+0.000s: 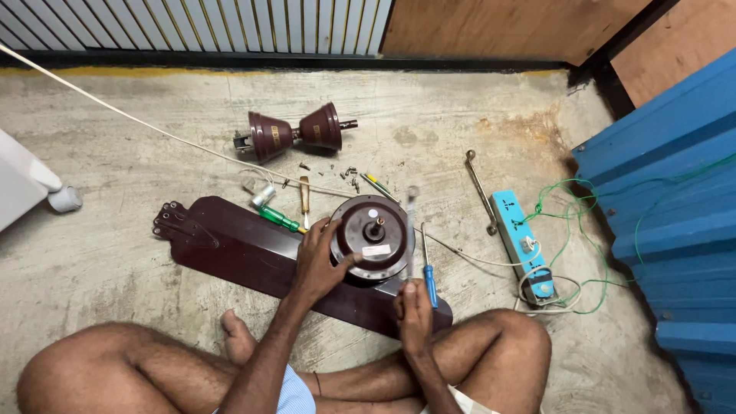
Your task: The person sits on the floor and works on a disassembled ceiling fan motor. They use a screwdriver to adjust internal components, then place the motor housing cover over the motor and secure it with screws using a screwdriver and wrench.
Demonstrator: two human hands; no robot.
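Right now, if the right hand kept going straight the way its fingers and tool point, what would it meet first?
The right hand points up the picture, away from the person. Just beyond lies the blue-handled screwdriver, beside the fan motor. Depth is unclear; it probably brushes the screwdriver first.

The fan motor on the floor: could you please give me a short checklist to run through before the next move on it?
1. Left hand steadies the fan motor: ok, its fingers rest on the housing.
2. Right hand has a tool: ok, it holds a thin upright tool beside the motor.
3. Tool tip seated: cannot tell, blurred.
4. Spare drivers within reach: ok, blue screwdriver and green screwdriver lie alongside.
5. Loose screws gathered: not ok, scattered on the concrete.
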